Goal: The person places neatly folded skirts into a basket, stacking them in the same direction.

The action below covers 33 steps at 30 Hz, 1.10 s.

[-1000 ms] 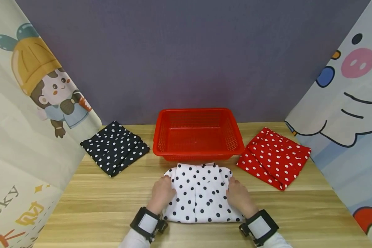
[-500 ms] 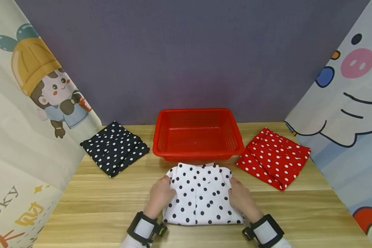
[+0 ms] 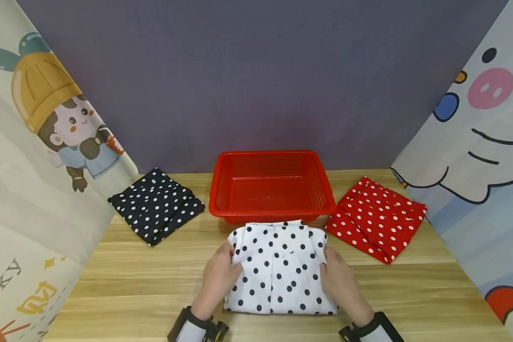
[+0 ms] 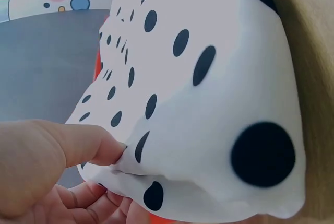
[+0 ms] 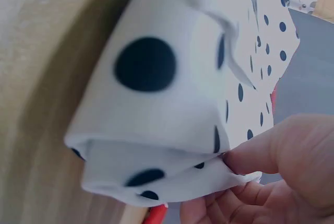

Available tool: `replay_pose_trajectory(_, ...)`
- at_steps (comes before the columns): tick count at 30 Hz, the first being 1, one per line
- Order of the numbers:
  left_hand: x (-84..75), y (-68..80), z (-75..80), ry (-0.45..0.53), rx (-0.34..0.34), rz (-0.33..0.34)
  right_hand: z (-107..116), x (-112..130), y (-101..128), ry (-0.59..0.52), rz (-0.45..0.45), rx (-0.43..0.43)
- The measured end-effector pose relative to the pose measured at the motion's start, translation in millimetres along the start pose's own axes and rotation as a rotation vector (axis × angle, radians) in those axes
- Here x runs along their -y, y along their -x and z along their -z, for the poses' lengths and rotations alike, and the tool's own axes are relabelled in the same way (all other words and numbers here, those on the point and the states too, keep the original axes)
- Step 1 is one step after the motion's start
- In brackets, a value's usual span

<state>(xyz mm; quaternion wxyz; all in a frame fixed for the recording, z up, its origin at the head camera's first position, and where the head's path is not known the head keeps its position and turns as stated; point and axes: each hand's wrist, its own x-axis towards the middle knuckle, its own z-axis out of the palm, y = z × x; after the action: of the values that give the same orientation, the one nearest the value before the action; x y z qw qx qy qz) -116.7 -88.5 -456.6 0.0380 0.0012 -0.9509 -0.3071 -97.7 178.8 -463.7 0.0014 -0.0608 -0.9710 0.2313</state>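
A folded white cloth with black polka dots (image 3: 278, 270) is held in front of the red basket (image 3: 271, 215). My left hand (image 3: 220, 270) grips its left side, thumb on top and fingers underneath. On the opposite side my right hand (image 3: 339, 278) pinches the edge the same way. In the left wrist view the thumb (image 4: 99, 143) presses into the white cloth (image 4: 177, 104), making a small crease. The right wrist view has the right thumb (image 5: 250, 153) over the layered edge of the cloth (image 5: 151, 114), with curled fingers below. The cloth's far edge overlaps the basket's front in the head view.
A folded black cloth with white dots (image 3: 156, 206) lies to the left of the basket. To the right lies a folded red cloth with white dots (image 3: 376, 218). All rest on a wooden table (image 3: 149, 285), with a grey backdrop (image 3: 265, 76) behind and printed curtains at both sides.
Both hands have drawn slightly toward the near edge and apart, still gripping the white cloth. The cloth appears a little larger, its near edge lower in view. The basket and other cloths stay put.
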Motion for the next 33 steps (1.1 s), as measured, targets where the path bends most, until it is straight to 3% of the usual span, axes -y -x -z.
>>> replay_pose_trajectory(5,-2.0,3.1,5.9,-0.005,-0.046,-0.066,9.6,3.7,2.4,0.004,0.005,-0.012)
replay_pose_trajectory(14,-8.6,-2.9,22.3,0.006,-0.073,-0.135,24.2,11.6,-1.8,0.007,0.136,-0.132)
replay_pose_trajectory(27,-16.4,-28.1,36.0,0.024,-0.101,-0.174,32.9,19.2,-25.5,-0.014,0.222,-0.251)
replay_pose_trajectory(33,-20.8,-44.3,41.1,0.026,-0.123,-0.196,40.5,24.4,-39.6,-0.033,0.226,-0.257)
